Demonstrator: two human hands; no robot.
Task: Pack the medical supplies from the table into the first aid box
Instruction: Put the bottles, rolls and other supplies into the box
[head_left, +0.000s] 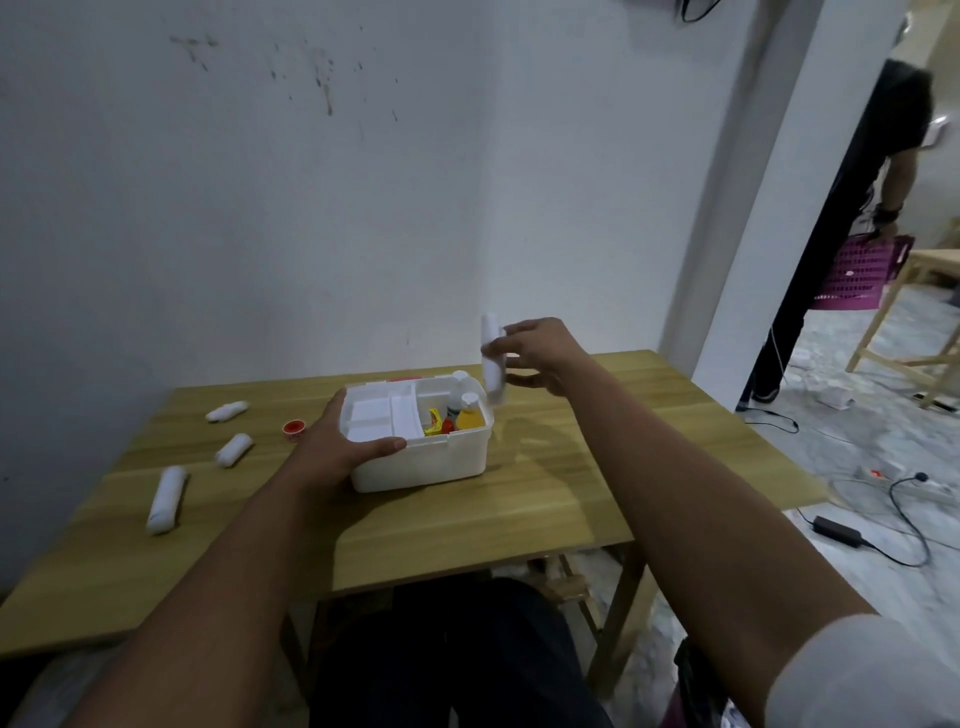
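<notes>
The white first aid box (421, 467) stands open in the middle of the wooden table (545, 499). Inside it are white packets, a yellow bottle (470, 418) and small red and yellow items. My left hand (337, 447) grips the box's near left corner. My right hand (535, 358) hovers above the box's far right corner and holds a white bandage roll (492, 364) upright. Three more white bandage rolls lie on the table's left side (227, 411), (234, 449), (166, 500). A small red round tin (293, 427) lies left of the box.
A white wall runs right behind the table. To the right, on the floor, lie cables and a power adapter (836, 530). Another person (883, 171) stands in the doorway holding a pink basket (857, 270) beside a wooden table.
</notes>
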